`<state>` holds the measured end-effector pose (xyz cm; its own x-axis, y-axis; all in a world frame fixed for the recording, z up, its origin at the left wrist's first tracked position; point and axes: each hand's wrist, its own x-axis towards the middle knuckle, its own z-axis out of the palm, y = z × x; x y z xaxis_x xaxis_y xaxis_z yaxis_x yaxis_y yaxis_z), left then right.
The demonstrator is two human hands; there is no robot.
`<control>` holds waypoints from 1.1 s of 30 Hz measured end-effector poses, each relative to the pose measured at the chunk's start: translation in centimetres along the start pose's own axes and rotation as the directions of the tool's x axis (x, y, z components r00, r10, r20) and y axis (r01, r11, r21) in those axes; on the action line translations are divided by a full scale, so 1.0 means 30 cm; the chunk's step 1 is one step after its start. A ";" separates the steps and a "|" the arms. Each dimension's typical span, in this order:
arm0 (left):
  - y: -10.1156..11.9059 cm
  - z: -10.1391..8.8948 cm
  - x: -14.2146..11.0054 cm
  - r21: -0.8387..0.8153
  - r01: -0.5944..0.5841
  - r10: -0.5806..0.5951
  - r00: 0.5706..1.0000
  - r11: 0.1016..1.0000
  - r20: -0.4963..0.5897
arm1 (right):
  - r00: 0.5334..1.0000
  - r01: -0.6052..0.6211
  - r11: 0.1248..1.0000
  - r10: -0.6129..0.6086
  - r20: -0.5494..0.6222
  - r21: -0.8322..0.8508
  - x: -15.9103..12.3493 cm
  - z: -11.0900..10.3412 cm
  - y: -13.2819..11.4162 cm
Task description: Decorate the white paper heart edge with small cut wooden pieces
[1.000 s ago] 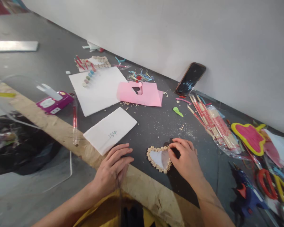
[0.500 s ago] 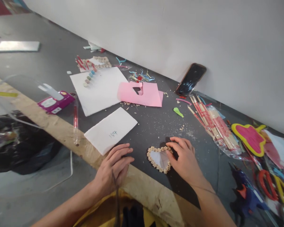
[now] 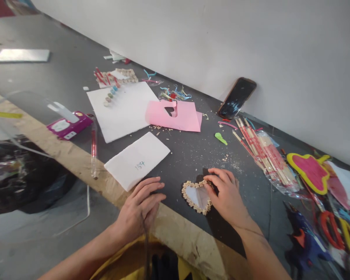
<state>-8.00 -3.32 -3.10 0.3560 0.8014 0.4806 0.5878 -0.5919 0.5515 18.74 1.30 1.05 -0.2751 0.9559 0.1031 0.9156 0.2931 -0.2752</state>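
A heart-shaped piece of white paper edged with small beige grains lies on the dark tabletop just in front of me. My right hand is curled over its upper right side, with the fingertips pressing on the grain border and hiding part of that lobe. My left hand rests near the table's front edge, its fingers loosely apart and holding nothing. Just beyond those fingertips lies a white paper sheet marked with a handwritten number.
Loose grains dot the dark tabletop. Beyond lie pink paper, a white sheet with small paint pots, and a leaning phone. To the right are bagged wooden sticks, a glue gun and scissors.
My right hand has shifted slightly along the heart's upper edge, and its fingertips are back on the grain border. The view has drifted a little. My left hand and the heart stay nearly in place.
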 end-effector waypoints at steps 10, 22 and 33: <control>0.010 -0.006 0.016 0.022 -0.019 0.019 1.000 1.000 -0.014 | 1.000 -0.003 1.000 0.003 -0.008 -0.016 0.000 0.014 0.008; 0.019 -0.007 0.023 0.039 -0.012 0.012 1.000 0.999 -0.013 | 1.000 -0.013 1.000 0.013 0.005 -0.023 -0.004 0.009 0.003; 0.016 -0.004 0.019 0.034 -0.016 0.017 0.999 0.999 -0.028 | 0.998 -0.058 0.997 0.056 -0.024 -0.052 -0.031 -0.012 0.029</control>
<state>-7.60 -3.17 -2.48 0.3451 0.7888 0.5087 0.6065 -0.6010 0.5206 19.91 0.65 1.07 -0.2159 0.9702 0.1102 0.9439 0.2362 -0.2308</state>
